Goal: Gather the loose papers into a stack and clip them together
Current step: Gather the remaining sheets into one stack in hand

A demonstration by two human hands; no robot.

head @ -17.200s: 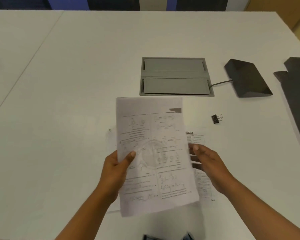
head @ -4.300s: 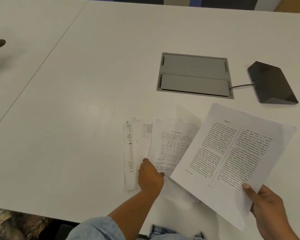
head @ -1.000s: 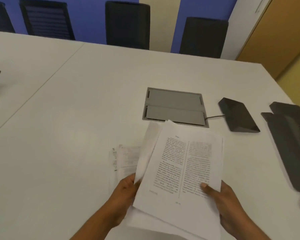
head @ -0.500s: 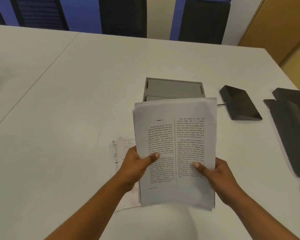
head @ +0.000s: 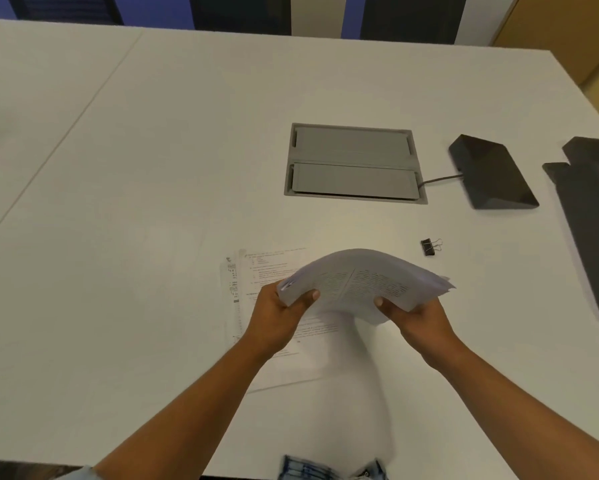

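I have both hands up over the white desk (head: 152,168), holding the stack of papers (head: 360,282) between them. The left hand (head: 277,320) grips the stack's left edge: thumb on top of the printed page, the other fingers (head: 284,308) curled under, so the sheets sit pinched between thumb and fingers. The right hand (head: 422,320) does the same on the near right edge, thumb pressed on top, the rest of it under the sheets and hidden from me. The stack bows upward in the middle, arched between the two grips, and is clear of the desk. Top page shows two columns of text. The sheet edges at the right end are fanned a little, not flush.

Under my hands, flat on the desk, lie more loose sheets (head: 263,271), at least two, offset from each other, with their left margins showing side by side. The left hand and the arched stack cover part of them. I can't tell exactly how many lie there.

The binder clip (head: 430,246) is black with wire handles; it sits on the desk to the right of and beyond the stack, apart from both hands and touching no paper.

Farther back, a grey cable hatch (head: 353,164) is set into the desk. Right of it sits a dark wedge-shaped device (head: 488,174), with a cable running from it to the hatch.
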